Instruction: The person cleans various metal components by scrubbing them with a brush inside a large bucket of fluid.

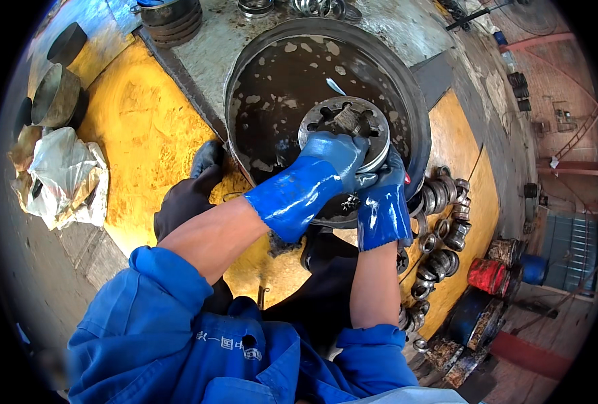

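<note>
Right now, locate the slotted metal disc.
In the head view, right of centre, left hand and right hand hold the slotted metal disc over the round tub.

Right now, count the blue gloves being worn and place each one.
2: one glove on the left hand, one on the right hand, both at the slotted metal part over the round tub. Neither is hidden.

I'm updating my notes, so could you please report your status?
Left hand and right hand gloved, both holding metal disc. Disc over basin of dark liquid. Metal rings right of basin, not blocking the disc.
</note>
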A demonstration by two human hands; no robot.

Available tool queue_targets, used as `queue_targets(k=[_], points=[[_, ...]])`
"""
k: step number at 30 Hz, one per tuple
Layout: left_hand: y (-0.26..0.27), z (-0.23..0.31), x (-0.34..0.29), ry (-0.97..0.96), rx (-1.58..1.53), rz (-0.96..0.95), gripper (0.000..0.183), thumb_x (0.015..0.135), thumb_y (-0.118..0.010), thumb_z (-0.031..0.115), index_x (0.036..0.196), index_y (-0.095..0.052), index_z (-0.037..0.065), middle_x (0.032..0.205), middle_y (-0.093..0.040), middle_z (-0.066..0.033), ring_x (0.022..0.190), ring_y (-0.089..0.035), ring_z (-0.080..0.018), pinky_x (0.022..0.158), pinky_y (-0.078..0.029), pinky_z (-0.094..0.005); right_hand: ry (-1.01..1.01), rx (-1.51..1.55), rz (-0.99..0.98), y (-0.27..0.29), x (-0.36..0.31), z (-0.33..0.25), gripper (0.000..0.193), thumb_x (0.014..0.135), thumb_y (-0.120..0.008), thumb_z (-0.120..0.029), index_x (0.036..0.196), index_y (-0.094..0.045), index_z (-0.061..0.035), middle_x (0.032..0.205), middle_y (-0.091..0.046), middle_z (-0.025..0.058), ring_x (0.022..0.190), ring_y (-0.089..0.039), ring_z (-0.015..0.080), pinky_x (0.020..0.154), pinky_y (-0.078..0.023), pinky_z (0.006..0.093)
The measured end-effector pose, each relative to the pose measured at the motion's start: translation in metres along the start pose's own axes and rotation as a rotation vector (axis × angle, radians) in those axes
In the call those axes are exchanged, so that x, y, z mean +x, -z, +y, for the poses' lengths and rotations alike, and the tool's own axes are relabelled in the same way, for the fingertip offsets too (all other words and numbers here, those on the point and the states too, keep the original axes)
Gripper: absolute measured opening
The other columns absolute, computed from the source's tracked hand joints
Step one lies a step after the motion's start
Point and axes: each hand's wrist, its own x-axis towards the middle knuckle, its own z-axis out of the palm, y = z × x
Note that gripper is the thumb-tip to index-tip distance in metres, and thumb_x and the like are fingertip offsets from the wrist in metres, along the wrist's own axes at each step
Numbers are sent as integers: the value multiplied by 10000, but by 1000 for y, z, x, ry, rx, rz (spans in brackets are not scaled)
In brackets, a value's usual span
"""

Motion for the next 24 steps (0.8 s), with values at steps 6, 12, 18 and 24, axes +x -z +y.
queue_targets(k=[6, 12, 18, 24], points=[[-3, -1, 0, -13, -22, 55, 677, 852, -665, 612, 1220, -633, 44, 1084, -726, -210, 1000, -719, -350, 904, -560, -436, -3, -11, 47, -8, -7, -2, 397, 1021, -476, -314, 1230, -659, -30, 1204, -702, 159, 1091, -680, 312, 1009, -542, 469], [-7, 0, 2, -23, -25, 75, 667, 850, -668, 610, 1221, -637, 56, 1075, -733, -203, 979, -724, -351, 888, -565, -436, -24, -7, 27, -6, -5, -5, 403, 1023, -471, -304, 1247, -648, -19, 1232, -690, 164, 1095, -677, 316, 1021, -537, 472], [-10, 0, 3, -17, -31, 71, 697, 854, -647, 631, 1236, -636, 48, 1092, -728, -210, 987, -724, -345, 898, -565, -436, -5, -47, 12, 0, -3, -6, 426, 1019, -471, -320, 1269, -635, -17, 1246, -680, 179, 1128, -662, 326, 1037, -527, 472], [-7, 0, 2, 7, -30, 19, 752, 854, -628, 657, 1281, -615, 38, 1135, -718, -213, 1019, -719, -345, 914, -563, -436, -10, -38, 114, -12, -14, -5, 441, 1011, -474, -337, 1266, -636, -15, 1246, -678, 179, 1129, -660, 331, 1037, -523, 479]])
